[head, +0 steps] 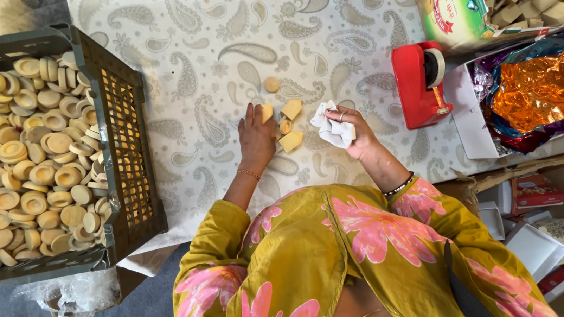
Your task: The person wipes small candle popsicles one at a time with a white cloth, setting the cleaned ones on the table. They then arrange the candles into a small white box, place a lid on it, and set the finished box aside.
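Head view: our left hand point(256, 136) rests flat on wooden blocks point(291, 140); our right hand point(353, 129) grips a white cloth point(332, 128); blocks at twelve o'clock could scatter if nudged.

The left hand point(255, 139) is resting flat on the paisley-patterned cloth-covered desk point(212, 39), its fingertips touching a few small tan wedge-shaped blocks point(290, 123). The right hand point(353, 132) is gripping a crumpled white cloth point(332, 128) just beside those blocks. A small round tan disc point(273, 84) is lying near, above them. A dark plastic crate point(124, 127) heaped with round tan discs is sitting at the left, and a red tape dispenser point(421, 84) is standing at the right, beside crinkled orange foil wrapping point(553, 85).
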